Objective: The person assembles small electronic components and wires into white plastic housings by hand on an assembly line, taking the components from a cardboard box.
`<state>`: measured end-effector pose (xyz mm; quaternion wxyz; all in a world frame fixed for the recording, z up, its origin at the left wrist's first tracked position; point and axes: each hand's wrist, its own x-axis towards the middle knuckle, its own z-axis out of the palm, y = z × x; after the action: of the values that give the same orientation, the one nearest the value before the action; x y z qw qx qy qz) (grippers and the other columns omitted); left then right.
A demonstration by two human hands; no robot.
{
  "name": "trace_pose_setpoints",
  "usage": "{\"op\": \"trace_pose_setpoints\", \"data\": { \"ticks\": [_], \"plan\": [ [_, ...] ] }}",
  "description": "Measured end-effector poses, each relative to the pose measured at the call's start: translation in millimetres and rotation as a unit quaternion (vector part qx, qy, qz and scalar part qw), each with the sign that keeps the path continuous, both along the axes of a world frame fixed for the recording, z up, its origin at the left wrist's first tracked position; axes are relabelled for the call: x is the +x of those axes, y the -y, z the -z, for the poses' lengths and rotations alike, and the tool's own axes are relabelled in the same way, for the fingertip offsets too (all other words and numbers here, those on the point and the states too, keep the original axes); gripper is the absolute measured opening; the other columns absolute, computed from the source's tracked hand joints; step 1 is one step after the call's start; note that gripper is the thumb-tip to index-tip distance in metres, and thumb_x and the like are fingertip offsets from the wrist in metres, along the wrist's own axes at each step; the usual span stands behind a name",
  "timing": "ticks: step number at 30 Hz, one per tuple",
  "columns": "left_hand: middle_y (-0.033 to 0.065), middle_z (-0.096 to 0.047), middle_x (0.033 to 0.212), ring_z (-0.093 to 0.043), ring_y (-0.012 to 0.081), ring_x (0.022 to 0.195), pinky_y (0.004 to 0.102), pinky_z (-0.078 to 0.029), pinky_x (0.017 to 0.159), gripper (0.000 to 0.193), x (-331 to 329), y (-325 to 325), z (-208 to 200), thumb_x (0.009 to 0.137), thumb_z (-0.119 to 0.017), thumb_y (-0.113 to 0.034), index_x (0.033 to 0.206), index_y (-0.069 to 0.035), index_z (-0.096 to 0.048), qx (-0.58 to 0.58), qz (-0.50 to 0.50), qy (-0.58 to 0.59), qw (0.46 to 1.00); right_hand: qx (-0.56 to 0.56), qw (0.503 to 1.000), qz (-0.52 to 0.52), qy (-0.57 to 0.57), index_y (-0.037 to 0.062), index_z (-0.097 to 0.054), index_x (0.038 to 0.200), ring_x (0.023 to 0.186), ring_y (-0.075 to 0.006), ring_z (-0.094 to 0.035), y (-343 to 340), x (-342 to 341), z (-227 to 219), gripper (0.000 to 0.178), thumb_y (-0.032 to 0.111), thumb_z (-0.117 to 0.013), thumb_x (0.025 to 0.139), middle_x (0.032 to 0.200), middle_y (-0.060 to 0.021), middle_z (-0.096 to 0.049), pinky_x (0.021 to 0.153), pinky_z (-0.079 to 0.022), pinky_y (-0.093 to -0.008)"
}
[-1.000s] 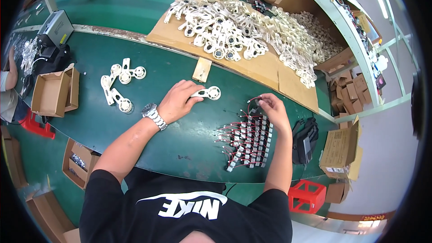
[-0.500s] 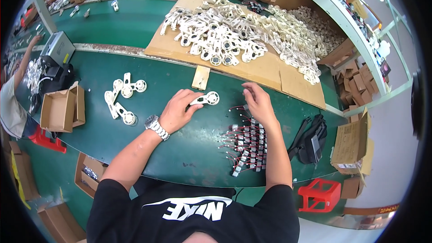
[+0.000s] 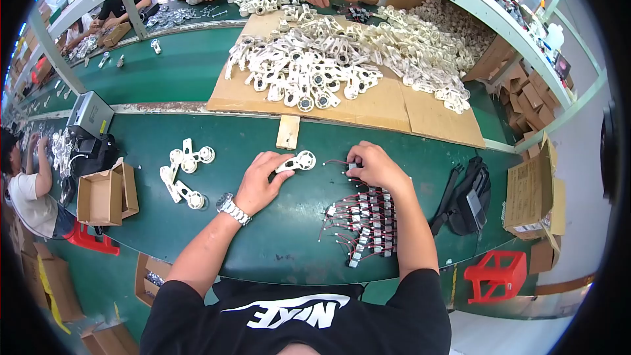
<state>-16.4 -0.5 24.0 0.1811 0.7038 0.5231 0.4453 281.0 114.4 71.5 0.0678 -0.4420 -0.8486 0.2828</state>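
Observation:
My left hand (image 3: pixel 259 181), with a metal watch at its wrist, grips the narrow end of a white plastic housing (image 3: pixel 305 160) against the table. The housing's round, spoked end points right. Across from it, my right hand (image 3: pixel 376 169) pinches a small silver wired part (image 3: pixel 351 165) with thin red leads, at the far end of a group of similar parts. Rows of these wired parts (image 3: pixel 376 223) lie below that hand, leads pointing mostly left. Left of my left hand are several more white housings (image 3: pixel 189 163), lying close together.
A large heap of white housings (image 3: pixel 315 59) covers a cardboard sheet (image 3: pixel 243 100) beyond my hands. A small wooden block (image 3: pixel 288 133) sits at its edge. Cardboard trays (image 3: pixel 98 197) stand left, a black bag (image 3: pixel 468 200) right. Other people work across and at left.
My right hand has lowered and its fingers have closed on a wired part. The left hand still holds the housing. The whole view has shifted slightly.

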Motion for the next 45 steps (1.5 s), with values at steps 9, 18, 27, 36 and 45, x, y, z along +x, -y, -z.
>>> {"op": "trace_pose_setpoints", "data": {
  "ticks": [9, 18, 27, 36, 45],
  "plan": [
    [0.0118, -0.071, 0.105, -0.065, 0.0317, 0.098, 0.0411, -0.054, 0.088, 0.036, -1.4, -2.1, 1.6, 0.092, -0.08, -0.012, 0.126, -0.004, -0.073, 0.0, -0.007, 0.001, 1.0, -0.04, 0.99, 0.05, -0.127, -0.0012, -0.071, 0.1, 0.071, -0.013, -0.063, 2.7, 1.1, -24.9, 0.031, 0.013, -0.091, 0.081, 0.076, -0.0068, -0.068, 0.068, -0.054, -0.0312],
    [0.0106, -0.07, 0.103, -0.065, 0.0303, 0.097, 0.0403, -0.054, 0.085, 0.039, -0.2, 1.8, 0.9, 0.09, -0.081, -0.013, 0.128, -0.005, -0.073, 0.019, -0.011, -0.015, 1.0, 0.088, 0.97, -0.009, -0.225, 0.0001, -0.075, 0.109, 0.07, -0.0206, -0.067, 40.6, -37.0, -38.5, 0.023, 0.012, -0.083, 0.09, 0.09, -0.0111, -0.072, 0.065, -0.055, -0.0336],
    [0.0105, -0.07, 0.102, -0.065, 0.0306, 0.096, 0.0406, -0.054, 0.084, 0.04, 1.0, 2.7, 2.2, 0.088, -0.082, -0.013, 0.127, -0.005, -0.074, 0.048, -0.027, -0.028, 0.998, 0.176, 0.968, -0.017, -0.176, 0.0, -0.073, 0.111, 0.079, -0.0326, -0.069, 50.0, -52.6, -22.6, 0.024, 0.013, -0.08, 0.092, 0.095, -0.0153, -0.071, 0.071, -0.055, -0.0418],
    [0.01, -0.071, 0.102, -0.065, 0.0306, 0.098, 0.041, -0.055, 0.086, 0.039, 2.7, 4.5, 0.9, 0.087, -0.083, -0.012, 0.125, -0.006, -0.075, 0.068, -0.044, -0.043, 0.996, 0.055, 0.961, -0.097, -0.251, 0.002, -0.073, 0.111, 0.067, -0.0245, -0.065, 47.4, -53.7, -18.3, 0.02, 0.013, -0.078, 0.095, 0.085, -0.0133, -0.071, 0.064, -0.052, -0.0372],
    [0.0099, -0.067, 0.098, -0.064, 0.0307, 0.098, 0.042, -0.055, 0.086, 0.039, 4.0, 4.7, 1.1, 0.082, -0.085, -0.009, 0.119, -0.003, -0.075, 0.109, -0.017, -0.089, 0.99, -0.068, 0.972, 0.076, -0.21, 0.0024, -0.072, 0.111, 0.062, -0.0135, -0.061, 52.8, -69.4, 0.4, 0.018, 0.012, -0.078, 0.097, 0.076, -0.0094, -0.068, 0.057, -0.049, -0.0306]
  ]
}}
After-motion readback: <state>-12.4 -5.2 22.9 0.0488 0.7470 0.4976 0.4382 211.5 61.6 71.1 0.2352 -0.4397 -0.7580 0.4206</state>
